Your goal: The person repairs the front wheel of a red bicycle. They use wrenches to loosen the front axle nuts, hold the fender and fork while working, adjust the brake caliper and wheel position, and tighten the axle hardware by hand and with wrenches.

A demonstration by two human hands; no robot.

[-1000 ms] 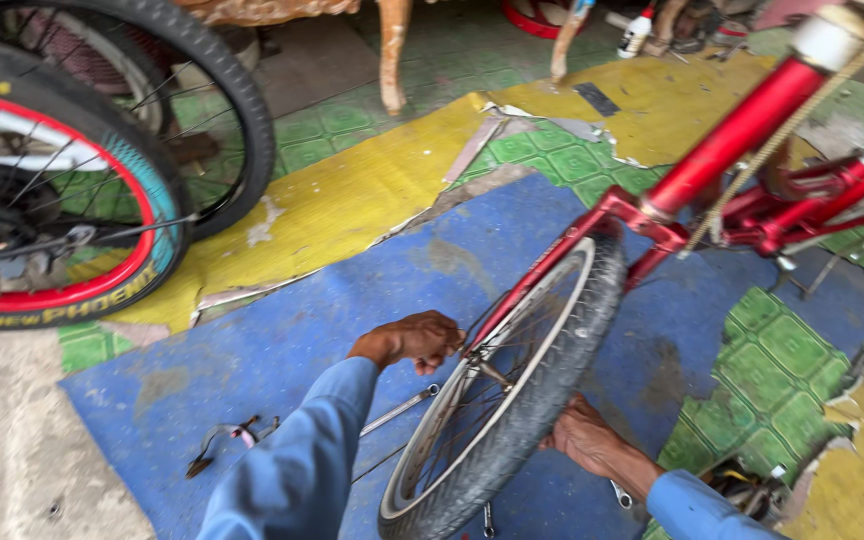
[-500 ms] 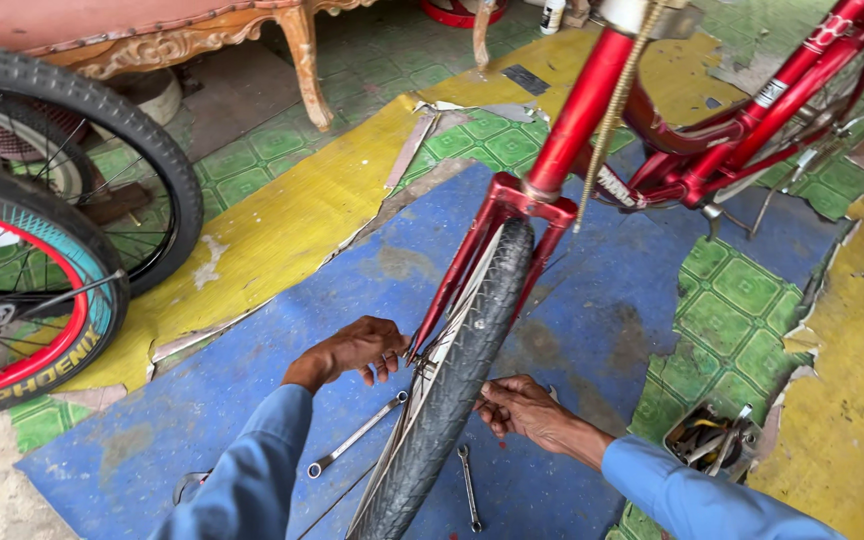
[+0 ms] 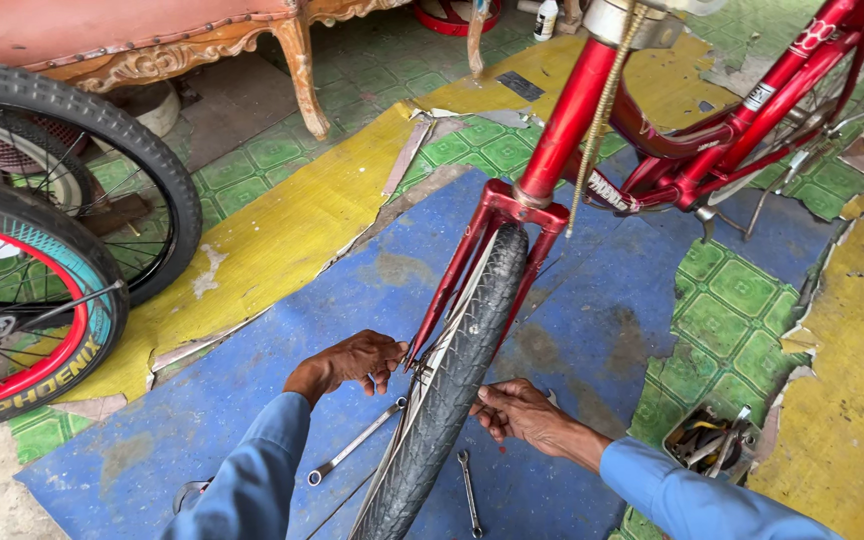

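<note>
Front bicycle wheel with a grey treaded tyre and thin steel spokes [image 3: 452,380] stands upright between the legs of the red metal fork [image 3: 497,250], running from the middle of the view down to six o'clock. Left hand [image 3: 352,362], at about nine o'clock of the wheel's hub, is curled with its fingertips pinched at the left fork end beside the axle; what exactly it grips is too small to tell. Just below it, a long silver spanner [image 3: 352,445] lies on the floor, one end close to the tyre. Right hand [image 3: 517,410] sits at three o'clock of the hub, fingers bent and pressed against the tyre's side and the right fork end; whether it holds anything cannot be told. A second, shorter silver spanner [image 3: 469,490] lies at six o'clock of that hand.

At far nine o'clock lean two other wheels, a black-tyred one [image 3: 142,170] and a red-rimmed one with teal sidewall [image 3: 62,350]. The floor is green patterned tile [image 3: 742,300] overlaid with torn blue sheet [image 3: 252,400] and yellow sheet [image 3: 272,240]. A carved wooden furniture leg [image 3: 307,70] stands at eleven o'clock; the red bicycle frame [image 3: 742,130] rises at one o'clock. A small box of tools [image 3: 707,445] rests at four o'clock.
</note>
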